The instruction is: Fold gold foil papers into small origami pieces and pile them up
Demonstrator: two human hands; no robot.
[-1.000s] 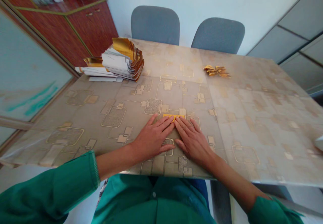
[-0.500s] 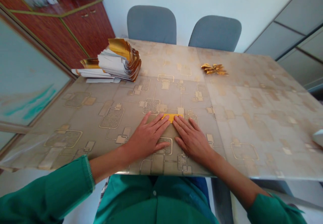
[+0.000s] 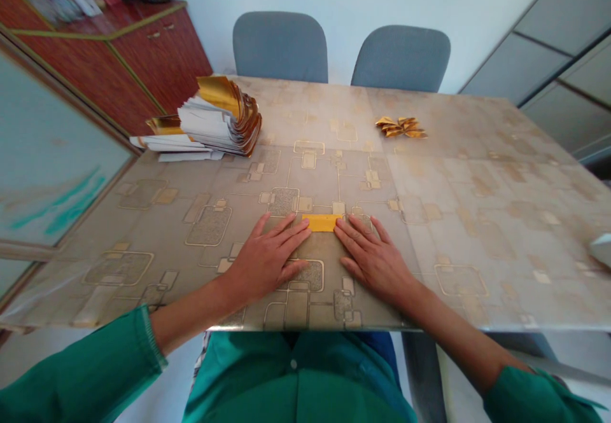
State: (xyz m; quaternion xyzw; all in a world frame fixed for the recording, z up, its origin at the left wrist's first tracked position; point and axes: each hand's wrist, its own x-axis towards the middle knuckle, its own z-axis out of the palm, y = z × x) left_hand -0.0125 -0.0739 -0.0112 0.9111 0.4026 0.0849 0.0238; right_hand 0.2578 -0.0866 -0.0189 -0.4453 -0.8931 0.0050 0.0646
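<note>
A narrow strip of folded gold paper (image 3: 322, 222) lies flat on the patterned tablecloth (image 3: 344, 175) in front of me. My left hand (image 3: 270, 254) rests palm down, fingers stretched out, its fingertips on the strip's left end. At the right end, the fingertips of my right hand (image 3: 375, 251) press on the paper, with that hand also flat and its fingers spread. The middle of the strip shows between the two hands.
A tall stack of gold-and-white paper sheets (image 3: 219, 121) stands at the back left. Toward the back right lies a bunch of folded gold paper (image 3: 401, 127). Two grey chairs (image 3: 280, 48) stand behind the table, and a reddish wooden cabinet (image 3: 138, 54) is at the left.
Both hands have slid apart along the strip, the left one leftward and the right one rightward. More of the gold paper now shows between them. The view has shifted slightly.
</note>
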